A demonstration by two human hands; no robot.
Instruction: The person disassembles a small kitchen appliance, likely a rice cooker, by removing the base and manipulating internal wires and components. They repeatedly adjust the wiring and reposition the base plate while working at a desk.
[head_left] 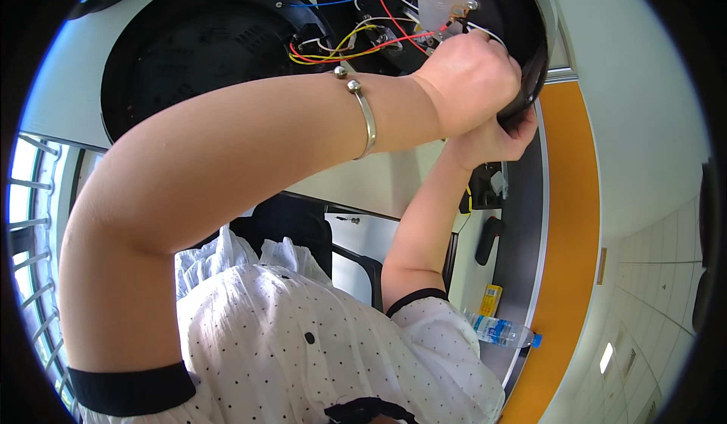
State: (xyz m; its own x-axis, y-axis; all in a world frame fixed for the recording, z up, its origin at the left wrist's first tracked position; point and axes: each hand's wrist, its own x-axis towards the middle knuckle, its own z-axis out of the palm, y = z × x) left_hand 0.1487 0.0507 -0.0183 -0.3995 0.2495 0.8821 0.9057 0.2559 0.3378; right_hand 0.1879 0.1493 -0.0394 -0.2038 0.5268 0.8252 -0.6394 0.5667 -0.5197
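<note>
A black round housing at the upper right holds a silver metal plate. Red, yellow, white and blue wires run from it to a second black round shell on the left. My left hand, below a silver bangle, is closed over the housing beside the metal plate. Wires lead up to its fingertips, but what they pinch is hidden. Below it, my right hand is wrapped at the housing's near right rim, partly covered by the left wrist.
A black chair stands close to my body. Along the right side lie a clear water bottle with a blue cap, a yellow box and a dark oblong object. An orange panel runs beyond them.
</note>
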